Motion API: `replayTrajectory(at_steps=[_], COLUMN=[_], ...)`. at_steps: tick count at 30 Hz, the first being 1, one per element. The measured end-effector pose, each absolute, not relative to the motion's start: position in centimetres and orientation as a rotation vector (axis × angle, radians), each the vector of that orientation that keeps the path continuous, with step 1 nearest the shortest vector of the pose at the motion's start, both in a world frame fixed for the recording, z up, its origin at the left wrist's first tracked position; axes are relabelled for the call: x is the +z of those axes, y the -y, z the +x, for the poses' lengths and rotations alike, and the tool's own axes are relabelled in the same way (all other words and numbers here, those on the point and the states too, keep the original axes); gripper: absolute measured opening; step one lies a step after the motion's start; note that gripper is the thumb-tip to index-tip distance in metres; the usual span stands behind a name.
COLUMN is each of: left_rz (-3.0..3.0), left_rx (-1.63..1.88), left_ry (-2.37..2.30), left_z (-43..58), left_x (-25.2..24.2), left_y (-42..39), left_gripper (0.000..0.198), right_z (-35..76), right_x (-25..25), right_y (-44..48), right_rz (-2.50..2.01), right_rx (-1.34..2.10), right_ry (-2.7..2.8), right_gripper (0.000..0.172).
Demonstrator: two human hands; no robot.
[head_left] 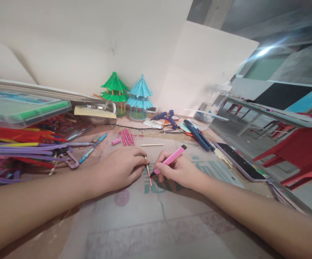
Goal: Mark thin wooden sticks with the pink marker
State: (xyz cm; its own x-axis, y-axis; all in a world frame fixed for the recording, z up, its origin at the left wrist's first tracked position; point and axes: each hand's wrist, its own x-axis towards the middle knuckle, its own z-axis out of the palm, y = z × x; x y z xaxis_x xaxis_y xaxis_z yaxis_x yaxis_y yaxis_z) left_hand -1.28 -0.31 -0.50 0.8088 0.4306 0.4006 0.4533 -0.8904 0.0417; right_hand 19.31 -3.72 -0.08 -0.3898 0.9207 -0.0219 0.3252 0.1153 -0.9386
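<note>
Two hands meet over a slim wooden stick [148,170] at a crowded craft surface [53,239], its length running from the left fingers back toward the wearer with a slight slant to the right. The left hand [125,165], palm down, pinches the stick's far end between closed fingertips, leaving the near portion bare. The right hand [179,167] grips a pink marker [172,158] in a writing hold, fingers closed around the lower barrel, its dark nib pointing down and to the left. The marker crosses the line of the stick at an angle, and the nib appears to touch the stick's right side in its nearer half, where a pinkish tint shows. The stick thus lies between the hands: directly below the left fingers, which hold it, and just left of the right fingers, which stay off the wood.

Beneath them, a translucent plastic sheet [123,223] with green lettering covers the surface. Just beyond the stick, a second, plain stick [152,145] lies crosswise, nearly at right angles to the first. To its left rest a group of pink sticks [127,137] and a pink marker cap [116,141]. Behind stand a green model pagoda [114,88] and a blue one [140,93], near a blue glue gun [170,118].
</note>
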Motion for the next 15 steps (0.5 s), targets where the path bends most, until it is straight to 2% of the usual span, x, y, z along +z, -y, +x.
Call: replayTrajectory(at_steps=[3,9,15], left_rz=[-2.936,-2.960,-2.945], left_rx=[-0.615,-0.597,-0.585], left_ry=[0.728,0.738,0.751], left_z=[-1.26,-1.20,-1.26], left_x=[-0.47,-0.32,-0.39], left_y=[0.31,0.42,0.39], left_gripper=[0.024,0.025,0.025], right_z=[19.33,19.12,19.33], right_x=[0.04,-0.16,-0.24], right_y=[3.94,3.65,3.57], right_rz=[-1.188,-1.215,-1.214], right_rx=[1.315,1.116,1.194], right_ry=[1.793,1.796,1.826], right_gripper=[0.019,0.015,0.016])
